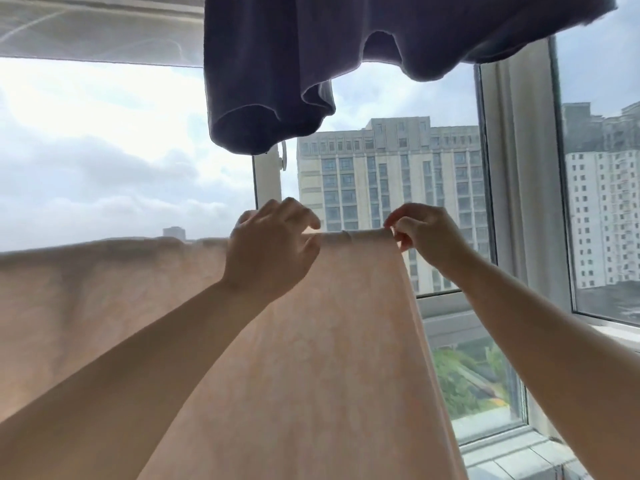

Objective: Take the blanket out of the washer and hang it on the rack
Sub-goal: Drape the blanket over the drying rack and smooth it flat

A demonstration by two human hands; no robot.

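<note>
A pale peach blanket (pixel 311 341) hangs draped in front of me, its top fold running level across the view at about hand height. The rack bar under that fold is hidden by the cloth. My left hand (pixel 270 251) rests on the top fold near the middle, fingers curled over the cloth. My right hand (pixel 426 237) pinches the blanket's upper right corner between thumb and fingers. Both arms reach up and forward.
A dark blue-grey cloth (pixel 346 46) hangs overhead, its lowest fold just above my hands. Behind stand large windows with a white frame (pixel 266 181), a light curtain (pixel 519 168) at the right and a sill (pixel 512 448) at the lower right.
</note>
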